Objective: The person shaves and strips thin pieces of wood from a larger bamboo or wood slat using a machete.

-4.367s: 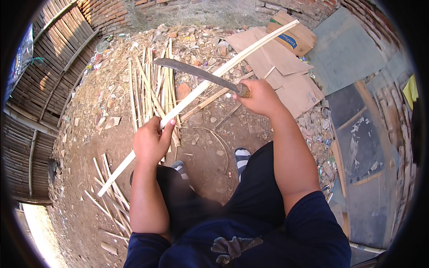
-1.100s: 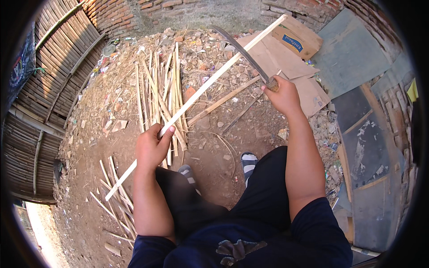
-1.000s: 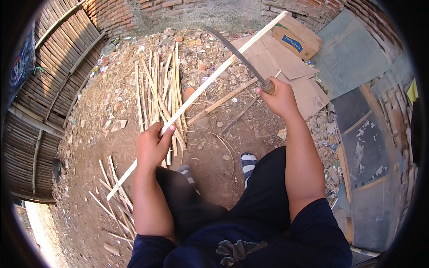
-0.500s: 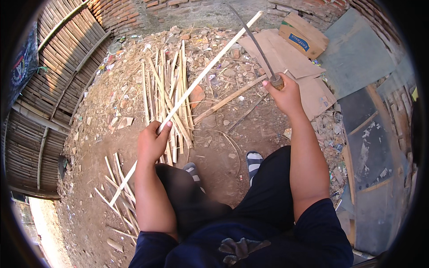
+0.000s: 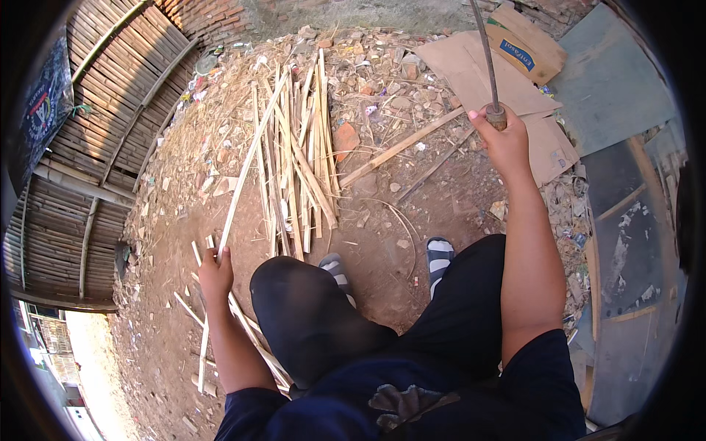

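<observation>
My left hand (image 5: 215, 277) is closed round a long pale bamboo strip (image 5: 248, 176), held out at my left. The strip slants up over the pile ahead, and its lower end hangs past my forearm. Out to the right, my right hand (image 5: 504, 140) grips the wooden handle of a long-bladed knife (image 5: 489, 66). Its narrow dark blade points up and away, the tip cut off by the top of the view. Several similar strips (image 5: 316, 147) lie piled on the ground ahead, and a smaller bunch (image 5: 250, 331) lies by my left forearm.
Flattened cardboard (image 5: 507, 84) and a cardboard box (image 5: 526, 48) lie at the far right, beside grey sheets (image 5: 607, 81). A bamboo wall (image 5: 118, 88) stands at left. A wooden stick (image 5: 404, 147) rests on the rubble-strewn dirt beyond my sandalled feet.
My left hand has moved left and down with the strip, which now stands steeper and away from the blade. My right hand has shifted right and slightly up, with the knife more upright.
</observation>
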The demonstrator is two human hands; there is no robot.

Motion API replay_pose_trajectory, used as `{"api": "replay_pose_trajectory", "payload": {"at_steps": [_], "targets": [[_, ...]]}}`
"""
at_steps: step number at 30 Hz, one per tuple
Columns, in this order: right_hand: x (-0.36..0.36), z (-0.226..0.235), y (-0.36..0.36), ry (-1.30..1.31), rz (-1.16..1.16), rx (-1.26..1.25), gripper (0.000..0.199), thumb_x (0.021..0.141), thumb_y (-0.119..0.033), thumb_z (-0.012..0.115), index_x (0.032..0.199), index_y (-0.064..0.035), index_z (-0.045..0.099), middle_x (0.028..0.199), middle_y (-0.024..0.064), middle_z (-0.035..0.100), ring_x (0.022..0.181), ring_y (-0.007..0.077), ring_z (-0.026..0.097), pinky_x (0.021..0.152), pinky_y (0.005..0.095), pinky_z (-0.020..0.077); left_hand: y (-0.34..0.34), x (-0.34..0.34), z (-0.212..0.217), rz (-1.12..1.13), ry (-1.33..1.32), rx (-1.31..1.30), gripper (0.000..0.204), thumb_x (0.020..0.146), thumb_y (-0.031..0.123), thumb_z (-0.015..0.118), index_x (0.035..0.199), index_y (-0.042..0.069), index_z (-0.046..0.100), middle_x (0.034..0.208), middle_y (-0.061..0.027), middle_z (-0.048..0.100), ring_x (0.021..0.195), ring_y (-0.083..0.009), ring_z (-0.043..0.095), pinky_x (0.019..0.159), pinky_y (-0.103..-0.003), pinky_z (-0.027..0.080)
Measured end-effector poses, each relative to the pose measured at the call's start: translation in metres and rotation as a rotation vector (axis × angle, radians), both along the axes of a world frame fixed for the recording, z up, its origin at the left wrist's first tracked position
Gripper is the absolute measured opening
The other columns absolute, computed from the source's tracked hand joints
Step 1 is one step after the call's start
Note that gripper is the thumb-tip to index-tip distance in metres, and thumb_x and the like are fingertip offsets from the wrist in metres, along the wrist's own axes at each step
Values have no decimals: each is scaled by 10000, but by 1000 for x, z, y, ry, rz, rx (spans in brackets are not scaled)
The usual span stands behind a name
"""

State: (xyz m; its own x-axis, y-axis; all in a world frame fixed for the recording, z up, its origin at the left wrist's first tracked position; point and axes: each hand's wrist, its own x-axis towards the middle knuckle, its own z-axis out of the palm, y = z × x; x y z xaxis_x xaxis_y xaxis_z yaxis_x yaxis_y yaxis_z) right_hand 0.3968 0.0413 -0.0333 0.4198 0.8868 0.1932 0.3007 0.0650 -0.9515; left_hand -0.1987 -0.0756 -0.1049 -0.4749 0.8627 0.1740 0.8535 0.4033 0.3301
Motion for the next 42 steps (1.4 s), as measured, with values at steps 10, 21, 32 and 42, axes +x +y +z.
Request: {"api": "replay_pose_trajectory", "payload": {"at_steps": [10, 21, 32, 42], "targets": [[-6, -9, 6, 71, -11, 3, 272, 902, -262, 861, 954, -68, 678, 723, -26, 590, 597, 77, 523, 543, 259, 413, -147, -56, -159, 338, -185, -177, 502, 1002, 452, 670, 1206, -6, 689, 1079, -261, 752, 1019, -440, 725, 903, -504, 551], [-17, -14, 8, 33, -33, -67, 256, 926, -262, 840, 1004, -84, 674, 711, -39, 565, 592, 60, 495, 560, 242, 395, -234, -100, -227, 664, -184, -159, 546, 969, 368, 682, 1344, -24, 622, 1217, -292, 721, 1145, -463, 689, 1011, -510, 528], [-23, -21, 12, 93, -42, -66, 259, 932, -258, 834, 1025, -82, 669, 715, -38, 553, 587, 75, 501, 554, 240, 383, -207, -63, -257, 291, -3, -619, 777, 932, 394, 690, 1582, 86, 397, 1600, -168, 434, 1476, -373, 431, 1163, -537, 416], [-33, -23, 21, 70, -19, -112, 273, 936, -271, 830, 1034, -90, 652, 714, -43, 550, 580, 68, 500, 540, 233, 376, -245, -68, -366, 75, -105, -1036, 760, 995, 402, 635, 1646, 188, 307, 1697, -98, 324, 1561, -294, 336, 1231, -550, 332]]}}
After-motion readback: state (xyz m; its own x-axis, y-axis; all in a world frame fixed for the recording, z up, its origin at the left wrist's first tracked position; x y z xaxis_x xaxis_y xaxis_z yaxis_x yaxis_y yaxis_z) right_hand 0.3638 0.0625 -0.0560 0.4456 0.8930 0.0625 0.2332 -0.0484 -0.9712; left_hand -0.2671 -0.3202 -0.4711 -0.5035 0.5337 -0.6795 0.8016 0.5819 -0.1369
